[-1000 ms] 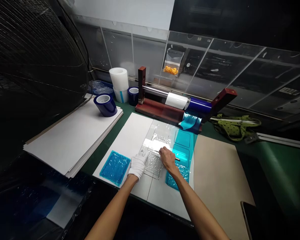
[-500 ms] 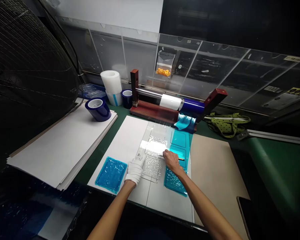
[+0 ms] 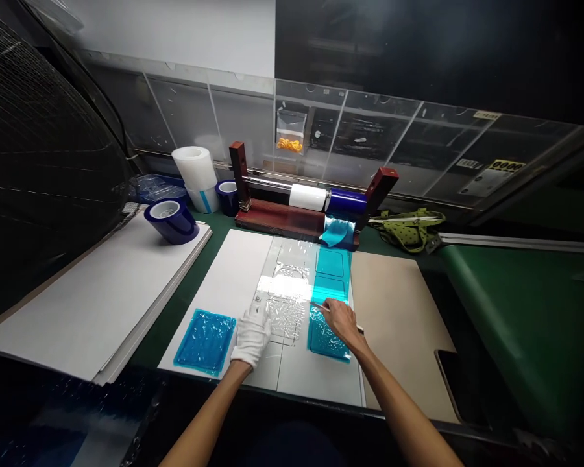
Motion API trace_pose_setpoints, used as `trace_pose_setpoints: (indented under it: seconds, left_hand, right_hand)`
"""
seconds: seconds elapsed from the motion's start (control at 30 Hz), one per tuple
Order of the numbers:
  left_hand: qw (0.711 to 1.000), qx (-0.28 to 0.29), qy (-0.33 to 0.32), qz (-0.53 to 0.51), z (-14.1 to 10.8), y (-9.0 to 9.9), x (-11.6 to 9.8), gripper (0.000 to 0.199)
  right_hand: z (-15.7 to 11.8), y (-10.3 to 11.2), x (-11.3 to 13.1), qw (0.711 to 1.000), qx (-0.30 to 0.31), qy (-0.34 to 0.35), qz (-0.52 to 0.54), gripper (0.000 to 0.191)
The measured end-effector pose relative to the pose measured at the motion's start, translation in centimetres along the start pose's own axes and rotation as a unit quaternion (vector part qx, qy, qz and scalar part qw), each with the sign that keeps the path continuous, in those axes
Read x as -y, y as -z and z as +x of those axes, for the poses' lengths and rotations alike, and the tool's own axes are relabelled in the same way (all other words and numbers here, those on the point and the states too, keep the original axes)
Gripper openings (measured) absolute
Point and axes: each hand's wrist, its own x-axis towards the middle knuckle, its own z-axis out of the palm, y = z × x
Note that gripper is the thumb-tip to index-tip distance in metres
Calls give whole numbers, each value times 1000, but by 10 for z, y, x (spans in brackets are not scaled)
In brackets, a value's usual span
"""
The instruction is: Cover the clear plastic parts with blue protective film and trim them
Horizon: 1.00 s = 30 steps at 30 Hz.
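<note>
My left hand [image 3: 252, 334], in a white glove, lies on the left edge of a clear film [image 3: 285, 324] with its fingers stretched out. The film shows bubbles and black rectangle outlines, and glare covers its middle. My bare right hand [image 3: 341, 318] is closed around a thin pen-like tool [image 3: 318, 305]. Its tip points left, by the seam between the clear film and a teal film strip [image 3: 331, 263]. Beneath them are white sheets [image 3: 238, 259]. A separate blue film piece [image 3: 206, 342] lies left of my gloved hand.
Behind the sheets stands a wooden roll holder [image 3: 282, 220] with white and blue rolls. Blue tape [image 3: 172, 224] sits on a paper stack [image 3: 92, 305] at left, near a fan [image 3: 43, 130]. Tan board [image 3: 394, 311], a phone [image 3: 450, 383] and a green polka-dot pouch [image 3: 411, 230] are at right.
The view has swung right, so things appear further left. My right hand has moved slightly nearer to me along the teal strip, and the tool's back end now angles down. The left hand stays at the film's edge.
</note>
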Motion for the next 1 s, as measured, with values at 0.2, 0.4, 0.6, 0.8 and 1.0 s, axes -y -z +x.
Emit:
trace_pose_setpoints:
  seconds: [0.2, 0.4, 0.6, 0.8, 1.0]
  left_hand:
    - [999, -35, -3, 10, -37, -19, 2, 25]
    - [998, -61, -7, 20, -56, -35, 5, 20]
    - [995, -82, -26, 52, -55, -43, 5, 22]
    - [988, -99, -48, 110, -41, -44, 3, 25]
    - [982, -81, -80, 148, -13, -35, 19, 25]
  right_hand:
    - [-54, -41, -4, 997, 45, -40, 57, 20]
    - [-51, -66, 2, 994, 51, -53, 87, 20]
    - [-44, -69, 9, 982, 69, -50, 166, 17]
    - [-37, -73, 1, 935, 136, -49, 325, 14]
    - [-30, -82, -6, 878, 165, -55, 446, 15]
